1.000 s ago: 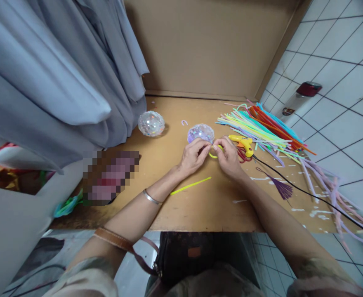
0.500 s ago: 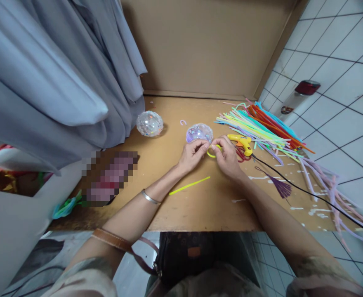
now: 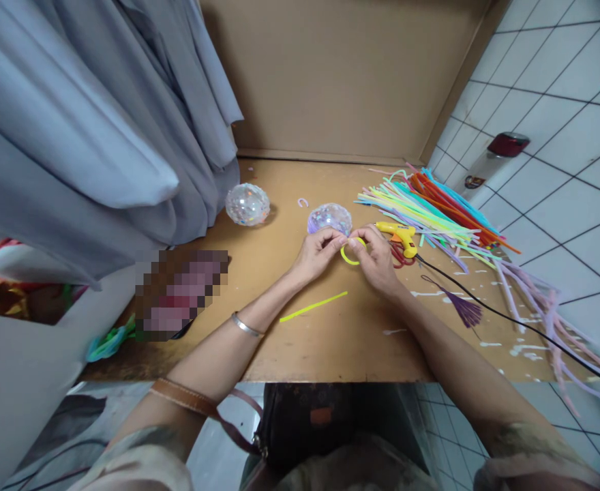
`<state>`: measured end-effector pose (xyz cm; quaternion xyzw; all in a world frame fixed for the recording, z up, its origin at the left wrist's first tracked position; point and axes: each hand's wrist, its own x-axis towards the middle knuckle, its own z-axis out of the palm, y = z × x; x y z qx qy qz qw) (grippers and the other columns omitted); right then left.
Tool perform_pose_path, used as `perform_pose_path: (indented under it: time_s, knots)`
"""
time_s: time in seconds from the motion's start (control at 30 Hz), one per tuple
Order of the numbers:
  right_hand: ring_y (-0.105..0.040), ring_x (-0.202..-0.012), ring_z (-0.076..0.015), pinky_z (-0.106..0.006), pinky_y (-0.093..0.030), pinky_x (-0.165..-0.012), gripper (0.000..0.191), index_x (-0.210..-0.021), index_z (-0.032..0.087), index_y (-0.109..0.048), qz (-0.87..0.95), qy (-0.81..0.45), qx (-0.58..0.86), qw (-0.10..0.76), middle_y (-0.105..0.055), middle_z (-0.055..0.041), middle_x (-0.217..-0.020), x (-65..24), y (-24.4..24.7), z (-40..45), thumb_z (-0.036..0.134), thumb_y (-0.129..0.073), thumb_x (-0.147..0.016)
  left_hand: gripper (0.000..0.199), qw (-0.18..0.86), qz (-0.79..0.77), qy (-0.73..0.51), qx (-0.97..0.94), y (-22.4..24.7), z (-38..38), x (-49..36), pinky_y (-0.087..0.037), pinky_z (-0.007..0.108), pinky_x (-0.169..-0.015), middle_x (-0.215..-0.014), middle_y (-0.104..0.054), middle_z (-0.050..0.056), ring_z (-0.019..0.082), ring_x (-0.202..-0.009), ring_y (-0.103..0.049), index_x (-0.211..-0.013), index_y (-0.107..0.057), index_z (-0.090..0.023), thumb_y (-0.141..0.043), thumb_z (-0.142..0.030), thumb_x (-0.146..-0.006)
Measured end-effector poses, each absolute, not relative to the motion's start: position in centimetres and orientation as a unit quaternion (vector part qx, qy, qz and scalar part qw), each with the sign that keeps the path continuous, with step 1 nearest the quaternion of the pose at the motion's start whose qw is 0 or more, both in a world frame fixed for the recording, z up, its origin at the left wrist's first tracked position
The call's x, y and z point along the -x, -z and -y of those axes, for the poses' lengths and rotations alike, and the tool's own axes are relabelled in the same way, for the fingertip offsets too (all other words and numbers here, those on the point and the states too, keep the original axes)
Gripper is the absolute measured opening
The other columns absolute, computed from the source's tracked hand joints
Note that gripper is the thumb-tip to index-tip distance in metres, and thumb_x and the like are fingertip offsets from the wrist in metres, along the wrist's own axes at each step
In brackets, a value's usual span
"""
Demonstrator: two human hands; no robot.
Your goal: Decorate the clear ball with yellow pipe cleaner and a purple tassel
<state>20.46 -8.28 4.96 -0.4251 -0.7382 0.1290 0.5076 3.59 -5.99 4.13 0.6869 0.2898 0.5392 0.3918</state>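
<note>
Between my hands is a yellow pipe cleaner (image 3: 350,258) bent into a ring. My left hand (image 3: 316,254) pinches it at the upper left, and my right hand (image 3: 376,256) grips it from the right, fingers closed. The fingertips of both hands nearly meet at the top of the ring. Just behind them sits a clear ball with lilac and speckled decoration (image 3: 329,217), its lower edge partly hidden by my fingers. A straight yellow pipe cleaner (image 3: 313,307) lies on the table in front of my left hand.
A yellow glue gun (image 3: 405,239) with a black cord lies right of my hand, over red-handled scissors (image 3: 401,258). Pipe cleaners (image 3: 433,211) are heaped behind it. Also present are a second clear ball (image 3: 247,204), a purple tassel (image 3: 461,308) and a blurred-out object (image 3: 182,296).
The yellow ring shows a little more and looks rounder between my fingers. Both hands have stayed almost in place, and the other things have not moved.
</note>
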Motion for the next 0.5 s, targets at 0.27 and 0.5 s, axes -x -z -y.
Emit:
perform_pose_path:
  time_s: [0.27, 0.5]
  knots:
    - [-0.062, -0.087, -0.0231, -0.039, -0.05, -0.081, 0.037, -0.088, 0.026, -0.063, 0.724, -0.161, 0.414, 0.528, -0.068, -0.005, -0.091, -20.31, -5.07, 8.42, 0.057, -0.047, -0.102, 0.061, 0.39, -0.303, -0.56, -0.665, -3.69, 5.84, -3.67, -0.042, 0.027, -0.067, -0.068, -0.056, -0.002, 0.012, -0.067, -0.049, -0.075, -0.062, -0.017, -0.06, -0.077, -0.087]
    - [-0.057, -0.075, -0.0209, -0.037, -0.046, -0.072, 0.026, -0.077, 0.026, -0.057, 0.702, -0.135, 0.443, 0.541, -0.063, -0.002, -0.076, -20.13, -5.01, 8.31, 0.042, -0.053, -0.098, 0.064, 0.391, -0.291, -0.533, -0.692, -4.01, 6.36, -3.41, -0.037, 0.028, -0.062, -0.061, -0.046, -0.003, 0.012, -0.06, -0.042, -0.066, -0.053, -0.019, -0.05, -0.078, -0.093]
